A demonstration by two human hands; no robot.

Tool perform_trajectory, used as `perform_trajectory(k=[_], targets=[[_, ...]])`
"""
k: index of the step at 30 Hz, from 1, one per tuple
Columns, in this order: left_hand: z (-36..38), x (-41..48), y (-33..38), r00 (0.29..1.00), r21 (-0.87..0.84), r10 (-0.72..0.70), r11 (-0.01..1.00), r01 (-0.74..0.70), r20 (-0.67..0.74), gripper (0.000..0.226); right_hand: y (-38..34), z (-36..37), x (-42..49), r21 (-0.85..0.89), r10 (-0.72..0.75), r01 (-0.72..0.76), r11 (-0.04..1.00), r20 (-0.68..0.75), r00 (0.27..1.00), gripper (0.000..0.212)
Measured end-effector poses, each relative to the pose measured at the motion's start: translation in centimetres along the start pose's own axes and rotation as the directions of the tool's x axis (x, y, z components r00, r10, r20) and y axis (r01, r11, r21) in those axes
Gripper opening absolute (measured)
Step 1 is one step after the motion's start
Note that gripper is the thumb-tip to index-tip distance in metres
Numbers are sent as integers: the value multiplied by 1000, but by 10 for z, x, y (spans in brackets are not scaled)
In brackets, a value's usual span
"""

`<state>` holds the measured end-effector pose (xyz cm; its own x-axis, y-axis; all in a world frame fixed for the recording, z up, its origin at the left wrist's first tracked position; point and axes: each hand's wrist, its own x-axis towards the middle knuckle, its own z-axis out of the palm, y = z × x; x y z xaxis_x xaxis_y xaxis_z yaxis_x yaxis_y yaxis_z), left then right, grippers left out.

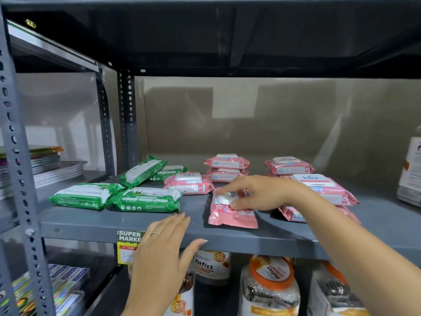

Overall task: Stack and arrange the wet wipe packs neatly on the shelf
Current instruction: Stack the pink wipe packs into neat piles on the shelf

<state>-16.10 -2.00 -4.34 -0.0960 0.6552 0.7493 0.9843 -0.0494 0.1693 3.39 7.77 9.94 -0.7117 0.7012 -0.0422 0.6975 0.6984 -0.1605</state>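
A single wide-angle head-worn camera looks forward and slightly down, close to a grey metal shelf [114,224], facing its back wall; both forearms reach in from the near edge.

green wipe packs [145,199]: 4 | pink wipe packs [232,215]: at least 7, right-hand piles partly hidden by arm | jars on lower shelf [270,286]: at least 4, partly hidden | hands: 2 | price tags [127,246]: 1

left hand [164,242]: flat, fingers spread | right hand [255,195]: fingers pinching
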Motion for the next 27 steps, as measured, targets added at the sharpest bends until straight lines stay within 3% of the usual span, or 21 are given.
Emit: perform_trajectory(k=[5, 7, 12, 19, 27], targets=[[1, 0, 0, 1000, 1, 13, 1000, -13, -28, 60, -9, 11, 12, -161, 186, -205, 966, -123, 975, 71], [1, 0, 0, 999, 2, 15, 1000, -15, -37, 60, -9, 6, 8, -169, 171, -181, 969, -74, 983, 66], [2, 1, 1, 998, 8, 19, 1000, -19, -54, 60, -6, -6, -4, 42, 55, -59, 997, 77, 996, 53], [3, 0, 1, 999, 5, 22, 1000, -21, -47, 60, -12, 17, 23, -51, 140, -153, 987, -204, 969, 60], [3, 1, 2, 998, -1, 25, 1000, -25, -51, 59, -17, 20, 24, -97, 123, -146, 985, -205, 971, 57]])
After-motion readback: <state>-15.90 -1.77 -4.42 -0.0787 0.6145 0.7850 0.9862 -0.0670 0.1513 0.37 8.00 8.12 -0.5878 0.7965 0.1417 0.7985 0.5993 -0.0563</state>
